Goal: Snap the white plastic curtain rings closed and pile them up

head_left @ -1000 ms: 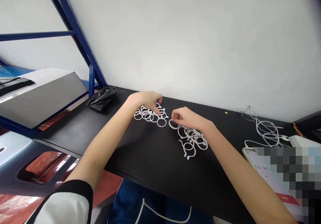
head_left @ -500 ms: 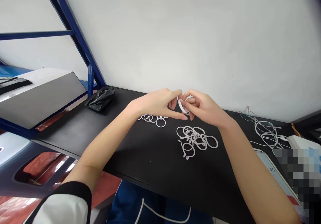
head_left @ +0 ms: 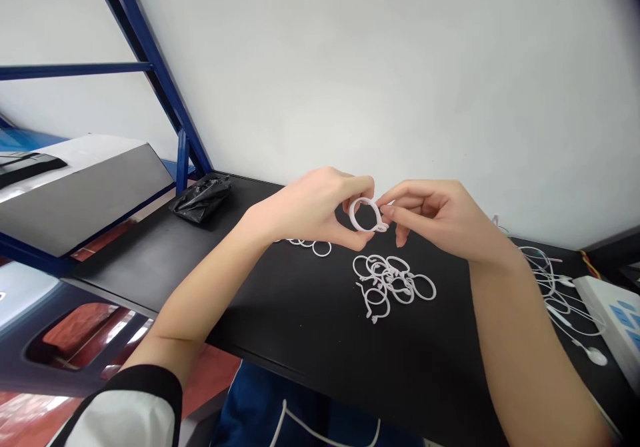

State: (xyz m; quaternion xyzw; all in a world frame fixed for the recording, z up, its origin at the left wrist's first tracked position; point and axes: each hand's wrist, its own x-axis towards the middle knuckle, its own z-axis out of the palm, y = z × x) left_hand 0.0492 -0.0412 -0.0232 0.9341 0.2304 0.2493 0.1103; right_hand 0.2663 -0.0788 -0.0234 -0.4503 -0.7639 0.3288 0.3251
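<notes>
A white plastic curtain ring (head_left: 353, 217) with a small eyelet is held up above the black table, its round opening facing me. My left hand (head_left: 327, 207) is closed on it, the thumb below and the fingers above. At the ring's right edge, the thumb and forefinger of my right hand (head_left: 430, 217) are pinched close together by the eyelet. How firmly they grip is hard to see. Below my hands lies a loose pile of similar white rings (head_left: 387, 277). More white rings (head_left: 321, 249) lie in a row, partly hidden behind my left forearm.
The black table (head_left: 310, 327) meets a pale wall. A crumpled black plastic bag (head_left: 201, 198) lies at the back left, by a blue metal frame (head_left: 163, 73). White cables (head_left: 550, 287) and a white box (head_left: 613, 313) are at the right, beyond my right forearm.
The curtain ring has turned from nearly edge-on to facing me. My right hand has moved right, away from my left fingers. The pile on the table looks unchanged.
</notes>
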